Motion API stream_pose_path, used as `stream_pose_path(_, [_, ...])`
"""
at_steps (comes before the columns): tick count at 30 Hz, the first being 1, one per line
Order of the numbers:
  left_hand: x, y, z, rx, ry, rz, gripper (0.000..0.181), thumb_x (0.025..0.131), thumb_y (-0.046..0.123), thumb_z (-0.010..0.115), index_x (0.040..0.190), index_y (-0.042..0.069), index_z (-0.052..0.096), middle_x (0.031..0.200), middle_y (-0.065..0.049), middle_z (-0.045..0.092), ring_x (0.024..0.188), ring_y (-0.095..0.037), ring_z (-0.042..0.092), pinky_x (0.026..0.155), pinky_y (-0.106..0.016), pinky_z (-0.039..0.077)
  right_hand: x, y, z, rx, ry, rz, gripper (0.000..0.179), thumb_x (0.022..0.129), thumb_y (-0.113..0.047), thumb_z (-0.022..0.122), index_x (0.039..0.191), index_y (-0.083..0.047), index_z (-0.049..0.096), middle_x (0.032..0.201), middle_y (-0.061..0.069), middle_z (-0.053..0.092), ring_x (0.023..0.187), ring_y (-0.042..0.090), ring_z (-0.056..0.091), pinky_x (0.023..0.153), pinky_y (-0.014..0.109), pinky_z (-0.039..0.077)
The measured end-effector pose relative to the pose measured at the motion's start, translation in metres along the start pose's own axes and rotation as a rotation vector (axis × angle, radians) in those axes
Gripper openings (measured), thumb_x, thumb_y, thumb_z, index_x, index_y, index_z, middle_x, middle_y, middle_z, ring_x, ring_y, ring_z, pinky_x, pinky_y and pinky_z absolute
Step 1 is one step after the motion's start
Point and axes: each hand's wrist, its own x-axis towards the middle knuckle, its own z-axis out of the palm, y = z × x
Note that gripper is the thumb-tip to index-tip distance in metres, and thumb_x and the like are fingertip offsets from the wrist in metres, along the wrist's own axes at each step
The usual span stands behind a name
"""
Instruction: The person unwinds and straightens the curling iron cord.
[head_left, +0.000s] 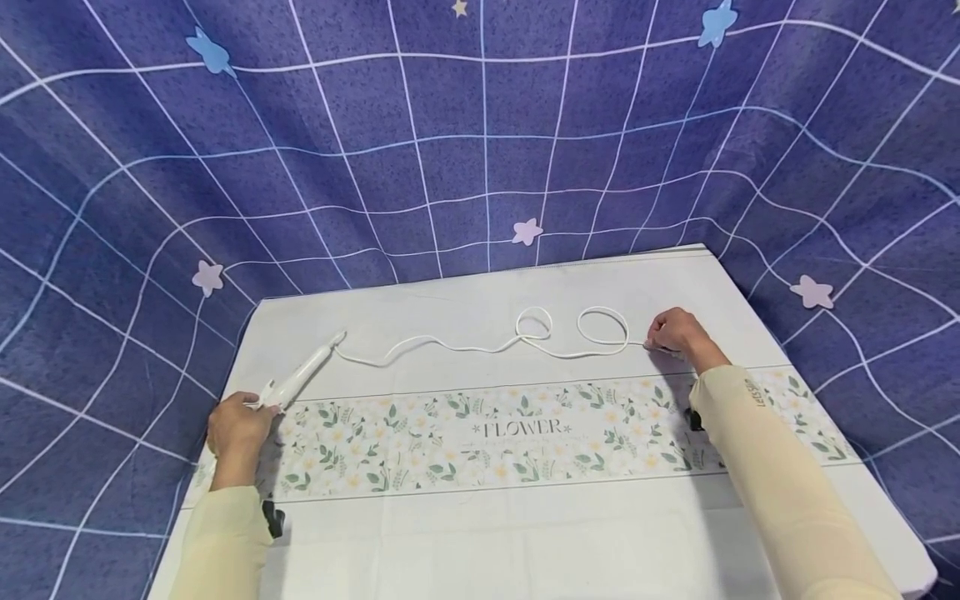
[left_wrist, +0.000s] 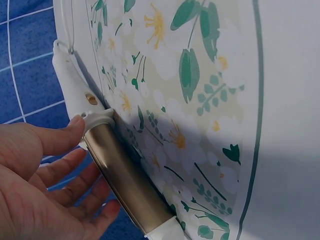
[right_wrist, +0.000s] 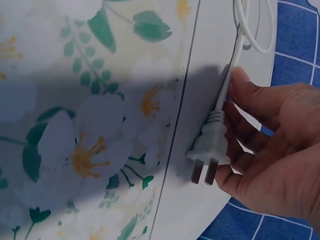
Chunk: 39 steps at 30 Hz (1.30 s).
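I see the white curling wand with gold barrel (head_left: 298,379) lying diagonally; my left hand (head_left: 238,429) pinches its barrel end; my right hand (head_left: 675,332) grips the grey-white two-pin plug (right_wrist: 210,150); the white cord (head_left: 465,343) spans between them.

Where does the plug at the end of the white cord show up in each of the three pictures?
Head: the plug sits right of centre, mostly hidden under the right hand.
Left wrist: not in it.
Right wrist: centre right, two prongs pointing down, with the right hand's fingers around it.
Shared landmark: the flower-print tablecloth, seen in all three views; the cord links the head and right wrist views.
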Motion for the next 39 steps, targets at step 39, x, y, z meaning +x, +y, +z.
stream_pose_path(39, [0.001,-0.001,0.001,-0.022,0.010,-0.024,0.045,0.088,0.016,0.066,0.125,-0.005,0.055,0.121,-0.032,0.054,0.111,-0.050,0.047,0.087,-0.061,0.035,-0.006,0.029,-0.016,0.709,-0.012,0.228,0.022,0.089,-0.002,0.064,0.109,0.007,0.057,0.067,-0.003,0.065,0.060,0.011,0.062,0.062,0.030,0.055])
